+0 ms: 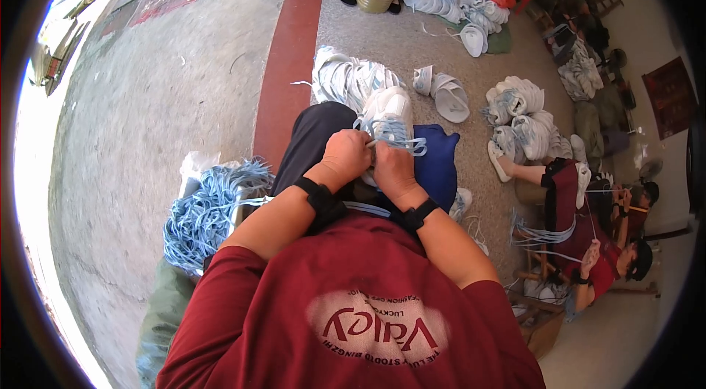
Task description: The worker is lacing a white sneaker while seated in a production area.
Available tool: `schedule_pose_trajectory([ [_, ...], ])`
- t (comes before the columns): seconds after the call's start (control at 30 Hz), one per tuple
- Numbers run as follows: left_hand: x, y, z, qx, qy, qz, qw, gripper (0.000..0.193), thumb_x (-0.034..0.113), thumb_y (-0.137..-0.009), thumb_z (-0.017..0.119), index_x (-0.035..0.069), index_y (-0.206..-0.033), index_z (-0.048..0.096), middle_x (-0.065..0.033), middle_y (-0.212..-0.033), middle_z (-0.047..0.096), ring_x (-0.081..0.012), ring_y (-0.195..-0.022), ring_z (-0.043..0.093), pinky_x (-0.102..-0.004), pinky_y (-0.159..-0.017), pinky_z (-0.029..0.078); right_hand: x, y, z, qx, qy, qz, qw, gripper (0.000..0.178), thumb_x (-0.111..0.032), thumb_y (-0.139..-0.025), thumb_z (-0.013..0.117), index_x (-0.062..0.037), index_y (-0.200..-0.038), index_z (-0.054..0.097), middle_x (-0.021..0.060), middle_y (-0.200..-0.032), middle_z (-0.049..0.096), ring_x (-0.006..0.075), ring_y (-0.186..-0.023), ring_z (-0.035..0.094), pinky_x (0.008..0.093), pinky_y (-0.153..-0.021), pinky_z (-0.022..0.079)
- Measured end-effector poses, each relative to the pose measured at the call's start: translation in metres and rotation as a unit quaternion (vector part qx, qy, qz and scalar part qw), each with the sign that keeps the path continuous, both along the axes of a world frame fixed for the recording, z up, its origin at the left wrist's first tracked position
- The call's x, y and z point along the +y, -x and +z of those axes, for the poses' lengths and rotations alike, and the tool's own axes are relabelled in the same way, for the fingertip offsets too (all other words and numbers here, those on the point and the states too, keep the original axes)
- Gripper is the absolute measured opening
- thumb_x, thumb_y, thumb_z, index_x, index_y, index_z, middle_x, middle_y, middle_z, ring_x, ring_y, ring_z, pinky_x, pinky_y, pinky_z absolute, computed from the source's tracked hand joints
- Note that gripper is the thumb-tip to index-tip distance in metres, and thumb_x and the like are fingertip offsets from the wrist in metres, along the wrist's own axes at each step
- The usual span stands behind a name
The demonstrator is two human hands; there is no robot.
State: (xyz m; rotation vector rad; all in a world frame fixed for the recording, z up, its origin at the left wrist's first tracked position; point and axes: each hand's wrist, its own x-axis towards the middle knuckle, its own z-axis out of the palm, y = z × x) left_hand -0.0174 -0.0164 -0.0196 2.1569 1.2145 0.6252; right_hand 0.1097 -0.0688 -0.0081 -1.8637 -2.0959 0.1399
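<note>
A white sneaker (387,104) rests over my lap, its toe pointing away from me. Light blue shoelace (395,133) crosses its front, and a loop sticks out to the right. My left hand (346,154) is closed in a pinch at the shoe's near end, gripping the lace. Close beside it, my right hand (395,169) is also closed on the lace, the fingertips of both hands almost meeting. The fingers partly hide the lace ends and the shoe's opening. More blue laces run across my lap under the forearms.
A heap of blue laces (202,216) hangs by my left side. Beyond my knees lie stacked white shoes (342,74) and a smaller shoe pile (443,95). More shoe piles (521,117) stand at right, near a seated person (588,242) handling laces. Other people sit at the back.
</note>
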Motion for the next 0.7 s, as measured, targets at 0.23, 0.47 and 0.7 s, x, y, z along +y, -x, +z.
schedule_pose_trajectory([
  [0.23, 0.0, 0.006, 0.001, -0.067, 0.027, 0.046, 0.996, 0.031, 0.01, -0.064, 0.062, -0.001, -0.093, 0.059, -0.0136, -0.069, 0.064, -0.0302, -0.067, 0.063, -0.0371, -0.064, 0.05, -0.051, -0.023, 0.012, 0.005, 0.097, 0.177, 0.979, 0.015, -0.009, -0.068, 0.063, -0.0033, -0.079, 0.056, 0.0158, -0.07, 0.056, 0.0332, -0.067, 0.059, 0.0441, -0.058, 0.047],
  [0.47, 0.003, 0.003, 0.002, -0.169, 0.15, 0.076, 0.971, 0.036, 0.007, -0.066, 0.065, -0.003, -0.099, 0.055, -0.0088, -0.068, 0.062, -0.0152, -0.061, 0.061, -0.0262, -0.059, 0.048, -0.04, -0.016, 0.002, -0.078, 0.022, 0.136, 0.987, 0.02, -0.009, -0.065, 0.069, -0.0039, -0.079, 0.056, 0.0174, -0.078, 0.052, 0.033, -0.07, 0.056, 0.0406, -0.061, 0.046],
  [0.7, 0.013, 0.012, -0.006, -0.464, 0.22, 0.024, 0.858, 0.009, 0.01, -0.086, 0.06, 0.001, -0.089, 0.057, 0.0011, -0.073, 0.057, -0.0035, -0.065, 0.05, -0.0177, -0.059, 0.041, -0.047, -0.055, 0.011, 0.416, 0.021, -0.036, 0.909, 0.032, -0.003, -0.068, 0.07, -0.0003, -0.098, 0.059, 0.0114, -0.091, 0.063, 0.0196, -0.083, 0.06, 0.0306, -0.075, 0.047],
])
